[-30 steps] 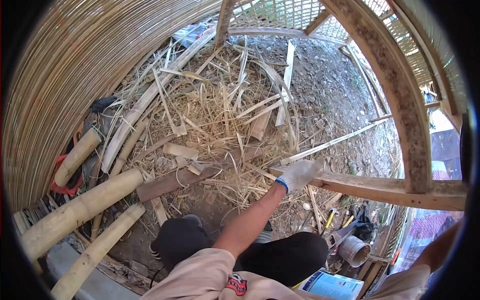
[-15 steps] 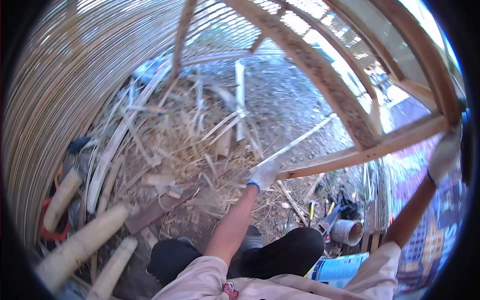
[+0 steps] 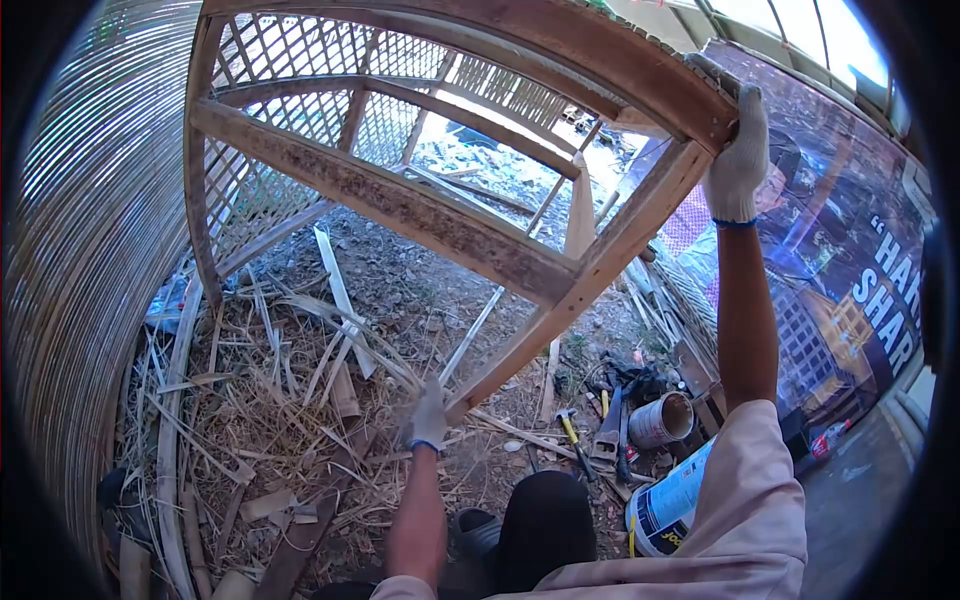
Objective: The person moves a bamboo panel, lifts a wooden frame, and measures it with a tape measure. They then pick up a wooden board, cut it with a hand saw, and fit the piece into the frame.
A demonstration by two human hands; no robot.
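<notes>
left hand (image 3: pixel 428 418), in a pale work glove w/ a blue cuff, is closed round the low end of a slanted wooden bar, part of a big wooden frame (image 3: pixel 430 215). right hand (image 3: pixel 738 160), same kind of glove, is raised high w/ arm straight up and grips the frame's upper corner, fingers wrapped over the top beam where it meets the slanted bar. both hands are holding the frame, which stands tilted in front of the person and fills the upper half of the view. the frame is rough weathered timber w/ cross rails, and lattice panels (image 3: pixel 300 70) fill its far side.

below, the ground is dirt covered in a mess of bamboo strips and shavings (image 3: pixel 270 400), thickest at left and centre. a curved wall of thin bamboo slats (image 3: pixel 80 260) runs up the left edge. thicker bamboo poles lie at the bottom left, partly cut off by the edge of the view.

to the right of the person's dark-trousered knee (image 3: pixel 545 515): a hammer w/ a yellow handle (image 3: pixel 570 432), a small tin can (image 3: pixel 660 420) lying on its side, and a blue-and-white plastic sack (image 3: pixel 665 500), all near each other. a printed banner (image 3: pixel 850 270) w/ large white letters hangs at far right.
</notes>
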